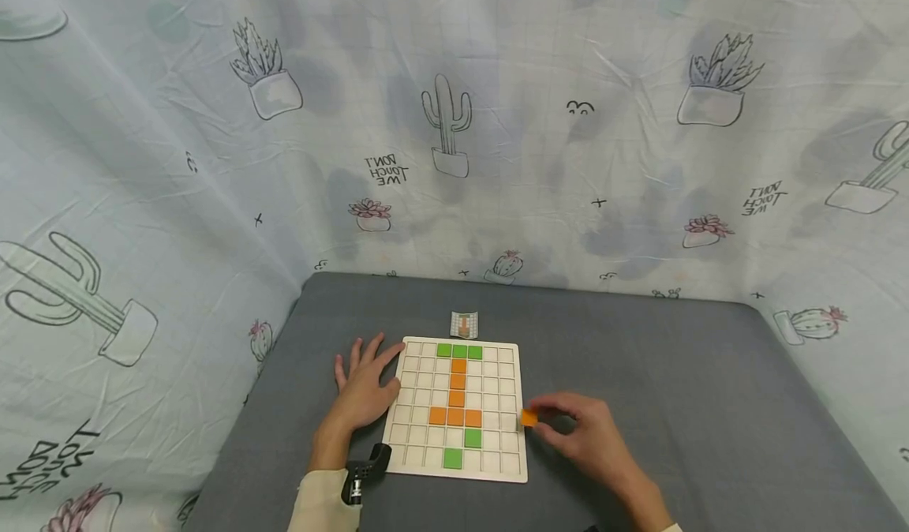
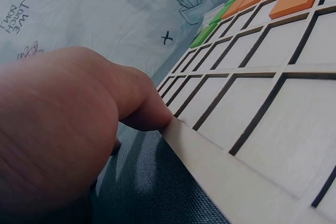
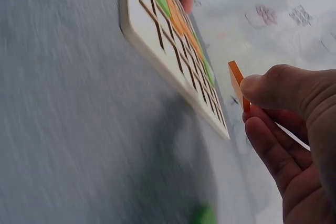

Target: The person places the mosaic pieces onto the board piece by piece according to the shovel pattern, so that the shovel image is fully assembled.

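A pale wooden grid board [image 1: 497, 461] lies on the grey table. Three green tiles [image 1: 460, 351] fill part of its far row, and a column of orange tiles [image 1: 457, 399] leads down to a row of three orange ones. Lower down are two separate green tiles [image 1: 452, 458]. My left hand [image 1: 365, 390] is spread at the board's left side, thumb [image 2: 152, 109] and index fingertip touching the edge. At the right edge, my right hand [image 1: 585, 437] pinches an orange tile [image 3: 237, 85] between thumb and fingers; the right wrist view shows it tilted on edge.
Just beyond the board lies a small card [image 1: 465, 325] printed with a grid pattern. Part of a green piece [image 3: 205, 215] shows at the bottom of the right wrist view. A printed curtain [image 1: 525, 161] surrounds the table's [image 1: 639, 350] back and sides.
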Available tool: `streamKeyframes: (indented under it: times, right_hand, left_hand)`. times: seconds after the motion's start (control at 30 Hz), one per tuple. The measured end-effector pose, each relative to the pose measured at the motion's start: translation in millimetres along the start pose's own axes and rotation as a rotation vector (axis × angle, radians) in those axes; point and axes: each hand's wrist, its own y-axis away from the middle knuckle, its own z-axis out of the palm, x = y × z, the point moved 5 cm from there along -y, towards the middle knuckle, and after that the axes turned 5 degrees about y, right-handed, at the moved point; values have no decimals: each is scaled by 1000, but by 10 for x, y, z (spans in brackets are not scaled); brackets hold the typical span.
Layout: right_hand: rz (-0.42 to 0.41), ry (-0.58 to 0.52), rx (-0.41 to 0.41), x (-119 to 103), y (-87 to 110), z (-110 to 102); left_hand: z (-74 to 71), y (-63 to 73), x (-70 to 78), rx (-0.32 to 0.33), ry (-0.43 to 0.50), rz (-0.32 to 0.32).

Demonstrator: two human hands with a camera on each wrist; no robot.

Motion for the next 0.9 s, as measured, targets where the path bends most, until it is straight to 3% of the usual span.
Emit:
streamKeyframes:
  times: [0.37, 0.9]
  right_hand:
    - [-21, -108, -77, -279, -148, 369]
    - [-69, -199, -136, -560, -301, 667]
  left_hand:
    - [-7, -2, 12, -4, 3, -1]
    - [-14, 5, 12, 0, 2, -6]
